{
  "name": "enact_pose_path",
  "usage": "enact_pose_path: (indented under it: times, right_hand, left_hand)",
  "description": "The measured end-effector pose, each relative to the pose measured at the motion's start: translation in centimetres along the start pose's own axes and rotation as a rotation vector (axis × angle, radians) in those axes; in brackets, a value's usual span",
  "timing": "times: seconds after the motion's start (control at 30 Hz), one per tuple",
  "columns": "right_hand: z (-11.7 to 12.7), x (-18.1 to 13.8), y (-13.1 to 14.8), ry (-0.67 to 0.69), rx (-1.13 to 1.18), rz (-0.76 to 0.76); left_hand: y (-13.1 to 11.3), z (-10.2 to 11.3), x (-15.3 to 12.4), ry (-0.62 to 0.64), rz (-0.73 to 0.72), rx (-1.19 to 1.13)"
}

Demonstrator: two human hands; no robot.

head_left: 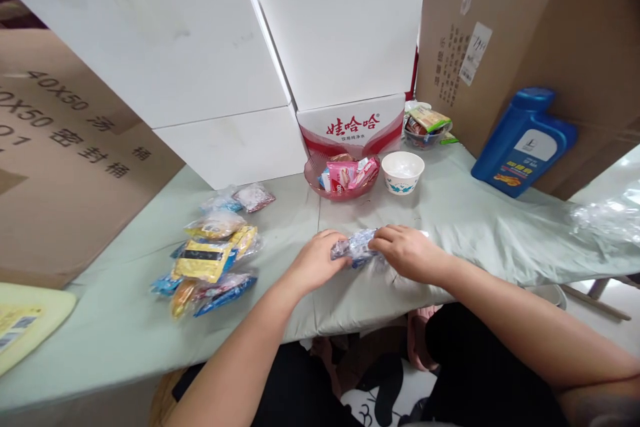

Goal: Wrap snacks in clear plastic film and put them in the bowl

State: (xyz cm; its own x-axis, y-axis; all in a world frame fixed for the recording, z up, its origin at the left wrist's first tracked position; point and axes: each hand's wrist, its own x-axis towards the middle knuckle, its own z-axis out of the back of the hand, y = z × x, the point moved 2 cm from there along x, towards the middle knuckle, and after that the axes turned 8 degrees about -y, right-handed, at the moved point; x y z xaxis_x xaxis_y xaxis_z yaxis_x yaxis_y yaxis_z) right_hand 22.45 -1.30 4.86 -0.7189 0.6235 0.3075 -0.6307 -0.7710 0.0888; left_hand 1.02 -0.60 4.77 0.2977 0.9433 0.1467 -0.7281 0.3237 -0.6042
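The crinkled clear-plastic packet (358, 247) lies lengthwise from left hand (316, 260) to right hand (410, 252), each with curled fingers gripping one end.

Wearer: bare left hand (319, 257) and bare right hand (411, 250), both forearms (263, 347) uncovered, plain black fabric clothing (490, 367) over both thighs.

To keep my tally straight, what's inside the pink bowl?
The pink bowl holds wrapped packets: mostly pink, with blue-and-white at one side and something brownish behind. Those on top cover whatever lies beneath, so I can't tell.
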Motion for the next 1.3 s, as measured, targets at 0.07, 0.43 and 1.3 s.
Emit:
enact_pose_path:
  times: [0.07, 0.43, 1.3]
  right_hand:
    - [0.7, -0.7, -2.4, 0.053, -0.053, -0.145]
    - [0.3, -1.1, -2.5, -0.199, 0.26, -0.097]
    - [3.8, -2.9, -1.9, 0.196, 0.335, -0.058]
  left_hand:
    - [0.9, 0.8, 0.1, -0.04, 0.048, -0.02]
    - [-0.5, -2.5, -0.2, -0.156, 0.057, -0.057]
    - [-3.4, 3.1, -3.5, 0.482, -0.174, 0.099]
